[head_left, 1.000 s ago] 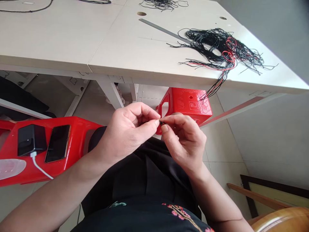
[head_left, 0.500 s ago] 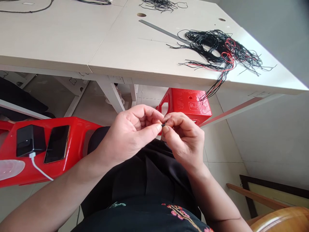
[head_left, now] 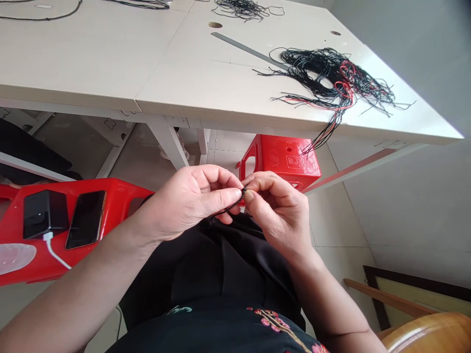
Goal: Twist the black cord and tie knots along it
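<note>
A thin black cord [head_left: 228, 208] is pinched between the fingertips of both my hands, above my lap. My left hand [head_left: 200, 198] is closed on it with thumb and index finger, and part of the cord runs below the thumb toward the left. Close against it, my right hand [head_left: 277, 208] grips the cord at a small dark knot-like spot. On the white table [head_left: 184, 93] lies a tangled bundle of black cords [head_left: 311, 66] with some red strands, its ends hanging over the front edge. A metal ruler [head_left: 250, 50] reaches under the bundle.
Left of me, a red stool [head_left: 114, 206] holds a black power bank [head_left: 46, 213] with a white cable and a phone [head_left: 86, 219]. Another red stool [head_left: 283, 159] stands under the table. More black cords [head_left: 241, 7] lie farther back. A wooden chair [head_left: 434, 333] is at lower right.
The fingers of my left hand have shifted, the lower ones now spread down below the thumb. More of the black cord shows beneath that hand. The view has moved slightly.
</note>
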Demonstrator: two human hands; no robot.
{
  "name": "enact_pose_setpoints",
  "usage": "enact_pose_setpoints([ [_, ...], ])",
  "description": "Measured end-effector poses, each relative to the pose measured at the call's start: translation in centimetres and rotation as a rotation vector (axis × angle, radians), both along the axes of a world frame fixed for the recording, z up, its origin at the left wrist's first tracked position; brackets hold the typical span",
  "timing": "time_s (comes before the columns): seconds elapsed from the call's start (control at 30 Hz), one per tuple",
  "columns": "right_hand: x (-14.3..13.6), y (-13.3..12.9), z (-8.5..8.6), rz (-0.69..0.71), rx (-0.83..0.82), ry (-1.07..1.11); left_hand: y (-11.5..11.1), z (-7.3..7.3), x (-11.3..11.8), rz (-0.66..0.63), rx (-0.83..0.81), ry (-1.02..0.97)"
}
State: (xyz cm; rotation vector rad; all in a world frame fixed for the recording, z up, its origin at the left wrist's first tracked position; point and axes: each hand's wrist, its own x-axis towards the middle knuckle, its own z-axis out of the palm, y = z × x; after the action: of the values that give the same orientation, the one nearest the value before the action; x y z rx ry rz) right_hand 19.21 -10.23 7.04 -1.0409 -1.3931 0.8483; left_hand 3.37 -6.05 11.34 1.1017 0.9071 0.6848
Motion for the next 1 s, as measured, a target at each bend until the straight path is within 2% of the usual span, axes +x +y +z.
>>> enact_pose_setpoints([
  [0.17,-0.1,-0.1,0.2,0.011,0.063,-0.037,0.1,0.2,0.0,-0.013,0.111,0.077],
  [0.33,-0.1,-0.3,0.4,-0.007,0.06,-0.082,0.0,0.0,-0.3,-0.038,0.238,0.164],
  [0.53,0.0,-0.5,0.2,-0.083,0.043,-0.127,-0.5,-0.3,-0.5,-0.032,0.36,0.221],
  [0.67,-0.1,-0.6,0.2,-0.093,-0.022,-0.068,-0.5,-0.4,-0.4,-0.006,0.363,0.212],
  [0.8,0.0,-0.7,0.3,-0.08,-0.08,0.012,-0.5,-0.7,-0.3,-0.049,0.326,0.195],
  [1.0,0.2,-0.7,0.1,-0.126,-0.091,-0.144,-0.5,-1.1,-0.1,-0.032,0.337,0.154],
])
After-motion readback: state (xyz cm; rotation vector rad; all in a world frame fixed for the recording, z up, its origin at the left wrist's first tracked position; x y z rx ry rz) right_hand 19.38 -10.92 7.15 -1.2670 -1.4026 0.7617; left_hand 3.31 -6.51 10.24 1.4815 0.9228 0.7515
